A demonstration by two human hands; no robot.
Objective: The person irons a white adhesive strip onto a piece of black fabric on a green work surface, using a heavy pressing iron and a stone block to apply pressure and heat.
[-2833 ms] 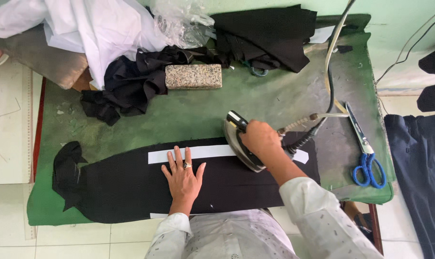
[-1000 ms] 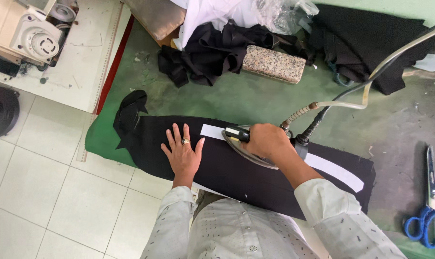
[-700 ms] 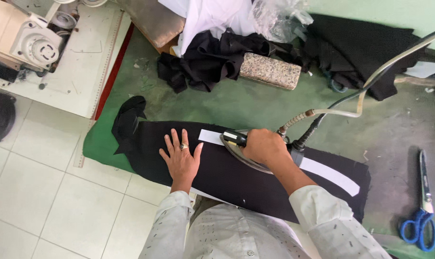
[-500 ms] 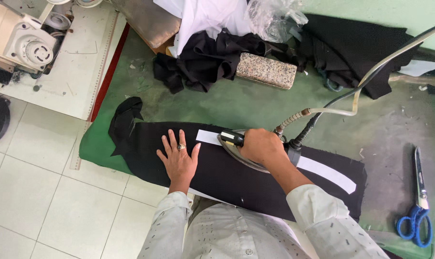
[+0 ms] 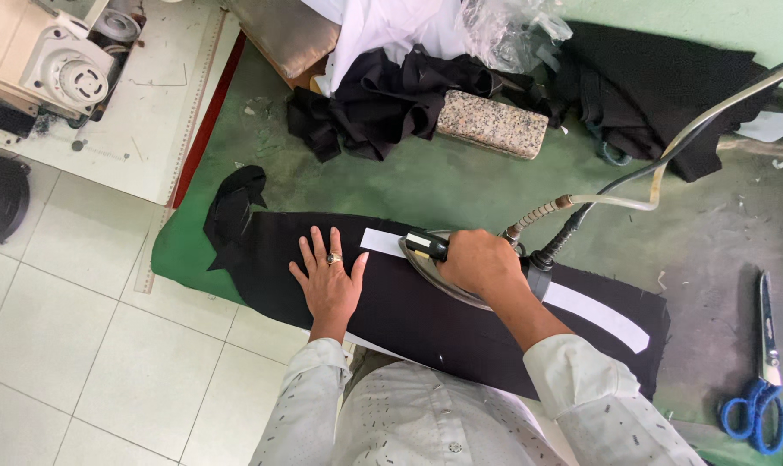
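The left hand (image 5: 329, 280) lies flat and fully spread, fingers splayed, palm pressing the black fabric (image 5: 426, 315) stretched across the green counter (image 5: 460, 190). Just beside it, the right hand (image 5: 480, 263) is curled tight around the handle of the iron (image 5: 433, 259), which sits on the white strip (image 5: 594, 312) laid along the fabric. Farther off lie a speckled stone block (image 5: 492, 124) against crumpled dark cloth (image 5: 383, 99), and blue-handled scissors (image 5: 760, 380) well apart at the right.

Steam iron (image 5: 443, 267) flat on black fabric (image 5: 408, 311)
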